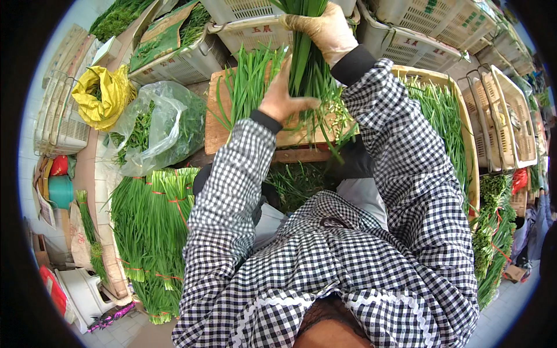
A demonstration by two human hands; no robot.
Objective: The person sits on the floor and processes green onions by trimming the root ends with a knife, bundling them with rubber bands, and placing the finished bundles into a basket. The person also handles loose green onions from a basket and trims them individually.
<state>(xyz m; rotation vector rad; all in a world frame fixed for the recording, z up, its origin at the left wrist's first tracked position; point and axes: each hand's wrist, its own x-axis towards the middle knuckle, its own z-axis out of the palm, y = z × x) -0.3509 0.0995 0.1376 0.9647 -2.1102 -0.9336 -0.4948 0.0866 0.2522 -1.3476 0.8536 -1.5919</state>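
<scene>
My right hand (326, 32), in a thin pale glove, grips an upright bunch of garlic chives (300, 65). The bunch hangs over a wooden board (217, 135), and thin leaves trail from its lower end. Close beside it on the left is my bare left hand (285, 93), fingers pointing up and thumb spread toward the leaves. Nothing shows in that hand's grasp. Loose chives (250, 82) lie on the board behind my left hand. Pale stem ends and bits (341, 117) are scattered at the board's right.
Tied chive bundles (148, 226) are stacked at left, below a clear plastic bag (174, 122) of greens and a yellow sack (102, 102). At right stands a long crate (468, 130) of chives. White plastic crates (256, 35) line the back. Trimmings (300, 182) lie below the board.
</scene>
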